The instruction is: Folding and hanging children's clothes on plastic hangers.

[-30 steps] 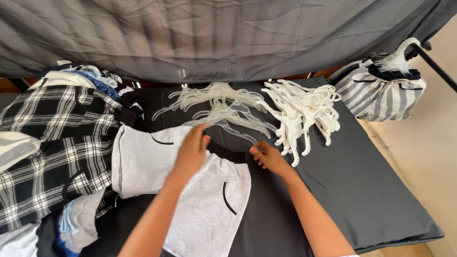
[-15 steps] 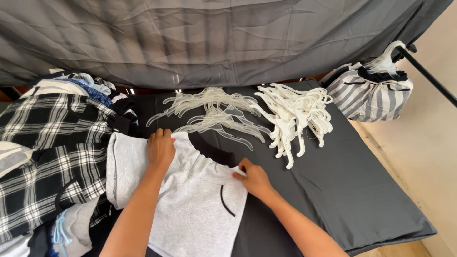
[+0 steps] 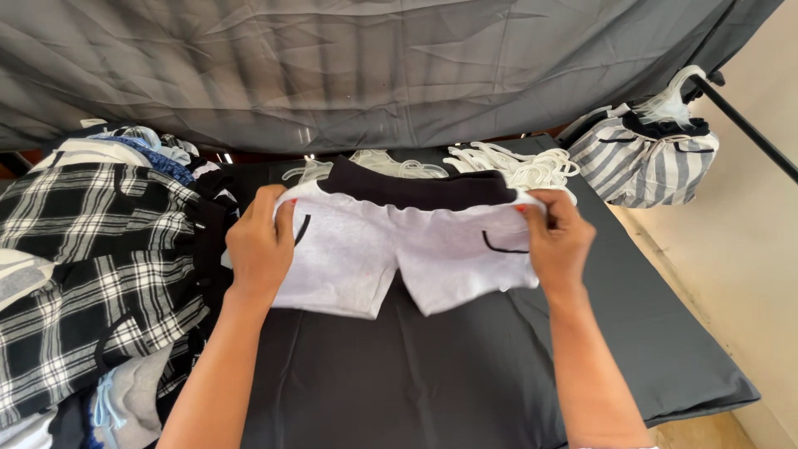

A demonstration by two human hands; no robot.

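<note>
A pair of light grey shorts (image 3: 391,249) with a black waistband and black pocket trim hangs spread out above the dark table cover (image 3: 465,374). My left hand (image 3: 259,241) grips the left end of the waistband. My right hand (image 3: 559,237) grips the right end. The legs of the shorts hang down toward me, off the surface. Behind the shorts, clear plastic hangers (image 3: 382,162) and white plastic hangers (image 3: 524,164) are partly hidden.
A heap of black-and-white plaid and other clothes (image 3: 91,249) fills the left side. Grey-and-white striped garments (image 3: 644,162) hang on hangers from a black rail (image 3: 744,125) at the right. A grey cloth backdrop (image 3: 374,66) drapes behind the table.
The shorts lay flat on the table with my hands pressing on the waistband. Now both hands have lifted them and hold them stretched out in the air.
</note>
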